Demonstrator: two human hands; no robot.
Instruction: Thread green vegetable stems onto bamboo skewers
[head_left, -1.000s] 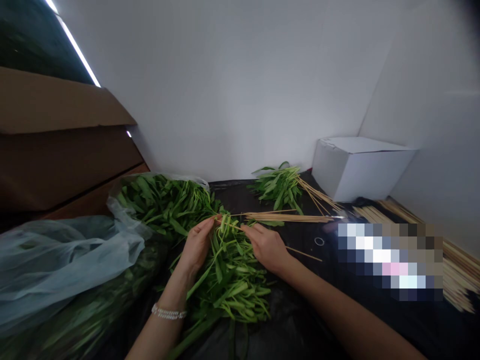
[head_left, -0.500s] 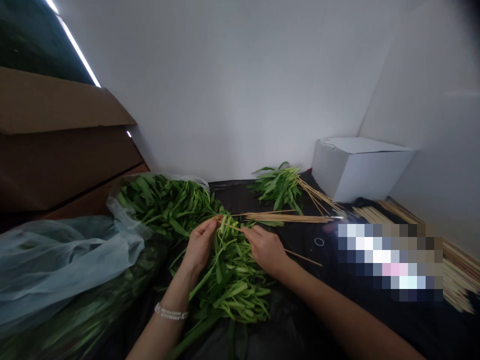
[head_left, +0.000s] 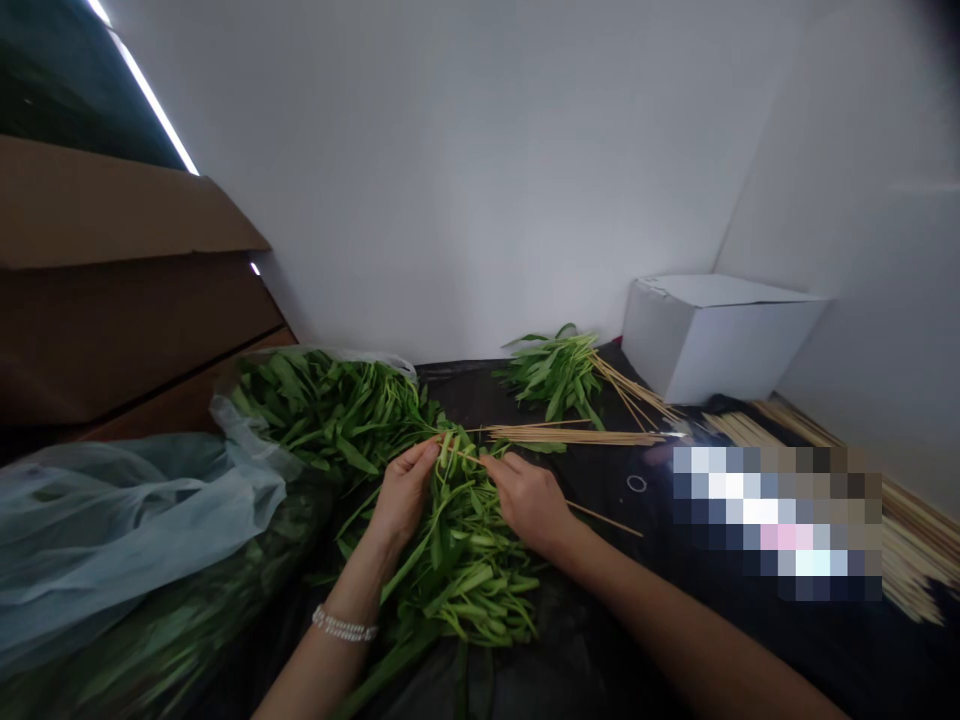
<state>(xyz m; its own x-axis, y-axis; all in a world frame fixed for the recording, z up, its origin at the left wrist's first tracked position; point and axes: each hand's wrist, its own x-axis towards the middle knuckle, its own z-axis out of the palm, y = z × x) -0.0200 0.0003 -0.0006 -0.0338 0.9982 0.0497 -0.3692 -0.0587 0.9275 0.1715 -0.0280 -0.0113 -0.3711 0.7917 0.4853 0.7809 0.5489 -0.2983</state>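
My right hand [head_left: 532,500] is closed around a thin bamboo skewer [head_left: 607,520], whose rear end sticks out past the wrist. Cut green stems are threaded on the skewer's front part, between my two hands. At the tip, my left hand [head_left: 406,490] pinches a leafy green stem with thumb and fingers; what exactly lies under the fingertips is partly hidden. Beneath both hands spreads a loose pile of leafy greens [head_left: 480,570], long-leaved with pale stems. Just beyond my right hand lies a row of bare bamboo skewers [head_left: 577,436].
Finished-looking skewers of greens [head_left: 555,370] lie by the wall. A clear plastic bag [head_left: 150,540] with more greens is at left, below a cardboard box [head_left: 112,330]. A white box [head_left: 742,340] stands at right, near many skewers [head_left: 911,550] and a small ring [head_left: 636,484].
Both hands stay nearly in place on the skewer and greens. The left fingertips have shifted very slightly; the whole view has drifted a little.
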